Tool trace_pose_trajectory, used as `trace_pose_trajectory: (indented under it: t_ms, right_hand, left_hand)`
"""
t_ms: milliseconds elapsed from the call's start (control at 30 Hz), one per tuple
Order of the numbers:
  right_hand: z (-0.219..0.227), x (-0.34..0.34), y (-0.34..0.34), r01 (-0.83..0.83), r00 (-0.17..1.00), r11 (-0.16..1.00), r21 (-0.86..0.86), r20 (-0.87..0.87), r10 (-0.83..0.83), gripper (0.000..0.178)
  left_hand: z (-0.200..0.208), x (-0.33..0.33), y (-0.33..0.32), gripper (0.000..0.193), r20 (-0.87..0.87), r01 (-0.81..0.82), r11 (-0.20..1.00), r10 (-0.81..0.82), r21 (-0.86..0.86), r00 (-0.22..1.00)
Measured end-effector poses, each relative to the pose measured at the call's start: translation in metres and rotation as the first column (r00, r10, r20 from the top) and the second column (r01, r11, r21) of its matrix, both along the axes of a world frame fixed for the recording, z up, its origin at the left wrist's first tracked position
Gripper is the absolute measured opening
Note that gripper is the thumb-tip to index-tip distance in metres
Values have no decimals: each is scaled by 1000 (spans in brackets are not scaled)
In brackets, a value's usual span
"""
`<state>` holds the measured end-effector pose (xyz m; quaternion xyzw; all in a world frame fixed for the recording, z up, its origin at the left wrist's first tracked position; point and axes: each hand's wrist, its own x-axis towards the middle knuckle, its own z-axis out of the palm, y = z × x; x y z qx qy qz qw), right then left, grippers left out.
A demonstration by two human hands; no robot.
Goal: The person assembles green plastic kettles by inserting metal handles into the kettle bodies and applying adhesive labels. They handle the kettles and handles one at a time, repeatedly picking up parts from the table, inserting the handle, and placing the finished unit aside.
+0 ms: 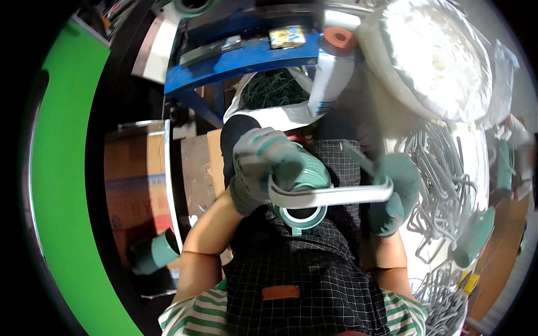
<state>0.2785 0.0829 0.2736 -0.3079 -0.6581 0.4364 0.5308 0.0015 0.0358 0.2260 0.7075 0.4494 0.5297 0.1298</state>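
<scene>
Over my lap is a green ribbed cylindrical container [315, 175], with a round ringed end and a small tab toward me. My left hand [263, 159], in a grey-green work glove, is closed around its left side; motion smears the fingertips. Across the container runs a bent light-grey metal handle [336, 197], its left end by my left fingers. The gloved right hand [397, 193] grips the handle's right bend, where a grey arm points up and left. Exactly how the handle meets the container is hidden.
Many bent metal handles [440, 179] are piled at right, beside green parts [473, 238]. A large plastic-wrapped roll [392, 50] stands at upper right. Ahead is a blue metal stand [241, 63] above a white bag [274, 119] of dark green pieces. A green cup-shaped part [157, 252] lies at lower left.
</scene>
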Motion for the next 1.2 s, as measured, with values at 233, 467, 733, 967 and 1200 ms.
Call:
trace_pose_trajectory:
  t_ms: [233, 467, 733, 967, 1200]
  right_hand:
    - [-19, -68, -8, -575, 787, 671, 468, 541, 297, 81]
    - [-30, -42, -3, -416, 909, 869, 267, 89, 408, 84]
    - [-35, -14, -18, -433, 897, 893, 122, 160, 413, 66]
    - [3, -24, -17, -641, 727, 753, 151, 435, 532, 34]
    - [-35, -72, 6, -129, 976, 989, -71, 167, 139, 45]
  left_hand:
    - [-84, -50, -1, 22, 310, -373, 888, 447, -269, 839]
    - [-28, -7, -7, 18, 976, 216, 952, 209, -216, 53]
    - [-35, 18, -7, 31, 988, 485, 866, 151, -118, -30]
    - [-3, 25, -40, 30, 945, 303, 946, 8, -113, 328]
    - [-18, -10, -59, 32, 998, 540, 839, -57, 65, -31]
